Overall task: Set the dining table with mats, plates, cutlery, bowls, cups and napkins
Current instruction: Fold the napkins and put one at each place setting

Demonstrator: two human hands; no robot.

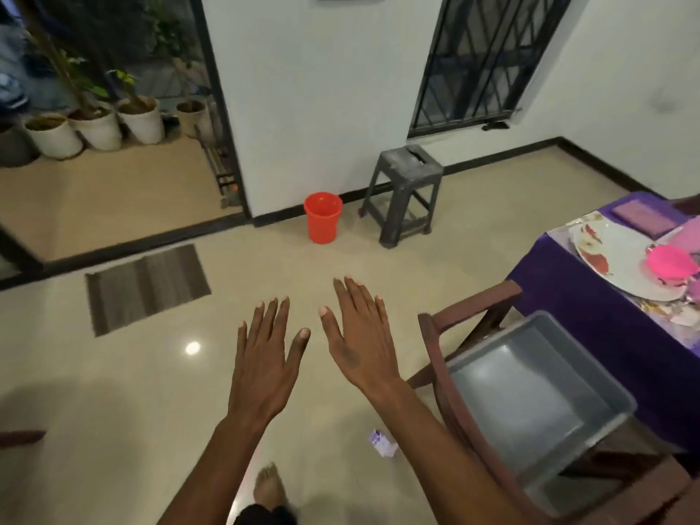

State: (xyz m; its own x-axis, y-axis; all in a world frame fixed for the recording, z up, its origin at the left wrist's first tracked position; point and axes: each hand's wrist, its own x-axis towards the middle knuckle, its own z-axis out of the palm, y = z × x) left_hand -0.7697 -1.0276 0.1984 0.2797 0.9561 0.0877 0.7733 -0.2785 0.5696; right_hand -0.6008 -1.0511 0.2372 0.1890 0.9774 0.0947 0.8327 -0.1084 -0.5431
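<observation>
We are holding our left hand [265, 361] and right hand [360, 335] flat, fingers spread, gripping nothing, above the floor [113, 411]. A plate [613, 259] is lying on the desk [606, 327] at right, with a pink cup [670, 265] sitting on it.

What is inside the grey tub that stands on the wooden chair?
The grey tub on the wooden chair shows only its bare grey bottom and walls. The near corner, behind its rim, is hidden.

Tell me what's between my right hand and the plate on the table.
In the head view, the wooden chair holding a grey tub.
</observation>
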